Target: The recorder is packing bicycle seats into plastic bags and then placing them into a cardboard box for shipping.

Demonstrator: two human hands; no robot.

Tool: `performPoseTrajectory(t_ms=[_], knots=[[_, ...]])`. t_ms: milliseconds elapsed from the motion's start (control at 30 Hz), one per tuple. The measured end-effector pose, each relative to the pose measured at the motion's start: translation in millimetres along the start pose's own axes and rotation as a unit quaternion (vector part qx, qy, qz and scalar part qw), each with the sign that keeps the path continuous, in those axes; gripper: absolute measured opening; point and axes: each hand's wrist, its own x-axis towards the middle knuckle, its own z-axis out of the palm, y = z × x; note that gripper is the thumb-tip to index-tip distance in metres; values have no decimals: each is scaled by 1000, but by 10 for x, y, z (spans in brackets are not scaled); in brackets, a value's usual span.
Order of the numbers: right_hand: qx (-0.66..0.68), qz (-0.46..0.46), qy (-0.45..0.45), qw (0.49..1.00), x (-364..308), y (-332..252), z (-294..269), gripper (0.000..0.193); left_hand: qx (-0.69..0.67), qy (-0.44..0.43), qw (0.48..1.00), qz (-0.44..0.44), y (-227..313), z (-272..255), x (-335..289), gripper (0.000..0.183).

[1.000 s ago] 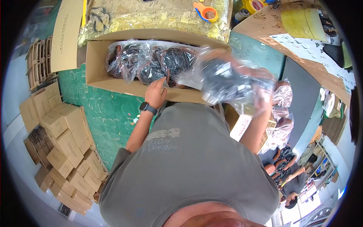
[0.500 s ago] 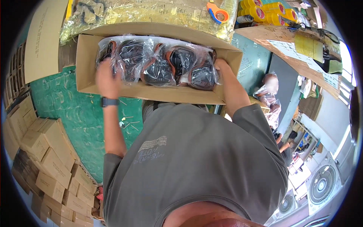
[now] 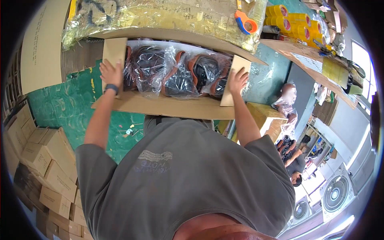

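Note:
A long cardboard carton (image 3: 176, 109) lies crosswise before me, its long flaps spread out. Inside are several black things with brown edges, in clear plastic bags (image 3: 150, 64); their kind is unclear through the wrap. My left hand (image 3: 111, 74) lies with spread fingers on the left end flap (image 3: 114, 48), which is folded inward. At the other end my right hand (image 3: 238, 81) rests on the right end flap (image 3: 240, 64), fingers apart. The two flaps cover the ends of the row of bags. Neither hand grips anything.
Behind the carton is a tape-covered surface (image 3: 160, 16) with an orange-and-blue tape dispenser (image 3: 245, 24). Yellow tape rolls (image 3: 280, 22) are stacked at the far right. Closed cartons (image 3: 52, 160) fill the left. Another person (image 3: 295, 170) and a fan (image 3: 335, 194) are at the right.
The left and right end flaps have folded in over the bags. My left hand has left the bags for the left flap; my right hand has come onto the right flap.

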Motion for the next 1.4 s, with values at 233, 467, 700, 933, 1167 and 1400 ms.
performPoseTrajectory(t_ms=[233,467,700,933,1167,1400], knots=[[-145,-22,117,982,-1,-132,-342,98,187,-48,977,88,486,20,-112,119],[6,-230,-434,871,-883,142,-1779,127,-76,-470,811,339,319,-1410,-527,144],[-168,-262,20,950,-169,-429,-1112,145,31,11,928,370,1409,-682,-515,104],[-133,-240,-265,925,151,-2001,-1707,107,-52,-181,682,706,1763,387,-1476,81],[-156,-349,-224,896,-293,-2851,-1634,85,-31,-158,646,746,1768,344,-1391,73],[-111,-484,-40,867,-954,-1732,-620,88,-67,-113,704,698,1855,113,-1066,57]])
